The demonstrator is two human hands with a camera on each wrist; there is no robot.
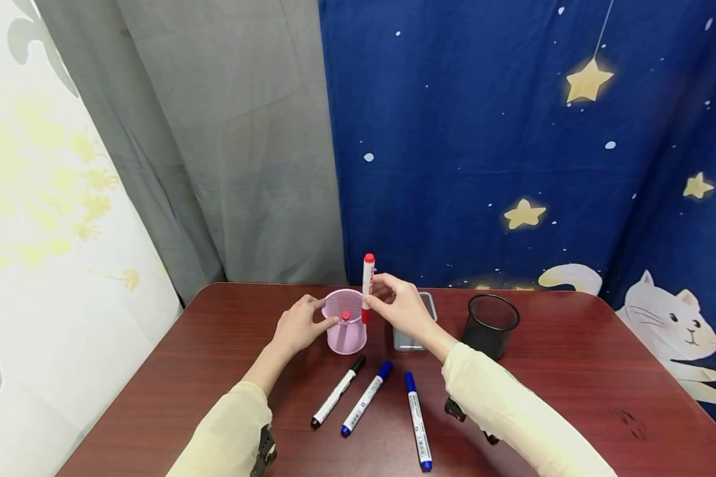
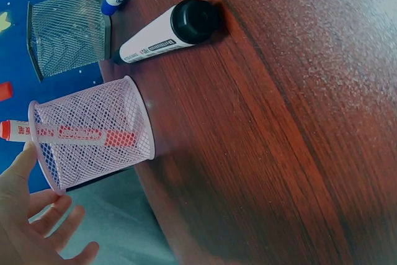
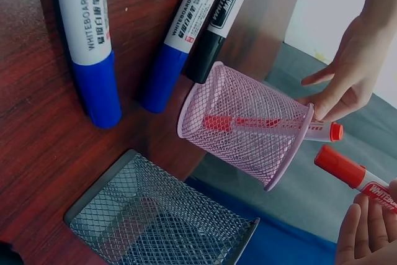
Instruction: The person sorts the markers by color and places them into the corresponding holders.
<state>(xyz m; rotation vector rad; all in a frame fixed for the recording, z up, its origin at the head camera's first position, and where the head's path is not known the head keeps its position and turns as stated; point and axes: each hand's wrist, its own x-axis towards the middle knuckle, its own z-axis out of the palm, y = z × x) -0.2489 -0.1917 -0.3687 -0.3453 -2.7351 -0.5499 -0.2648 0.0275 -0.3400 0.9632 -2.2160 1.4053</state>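
- Red marker point(image 1: 367, 278): upright in the right hand point(image 1: 404, 307), whose thumb and fingers pinch its barrel; its lower end is close by the rim of the pink mesh cup point(image 1: 347, 339)
- It looks light and stiff, the smooth barrel likely to slip or turn under a loose pinch; mid-barrel seems the best hold, clear of both red ends
- Left hand point(image 1: 300, 324) grips the cup's rim between thumb and fingers; a second red marker point(image 1: 345, 316) stands inside
- The cup looks light, easily tipped, its mesh apt to dent; the solid rim seems the surer hold

Head view looks down toward the surface's point(image 1: 543, 397) far edge; both wrist views, close, sideways-tilted, share the pink cup point(image 1: 347, 339).
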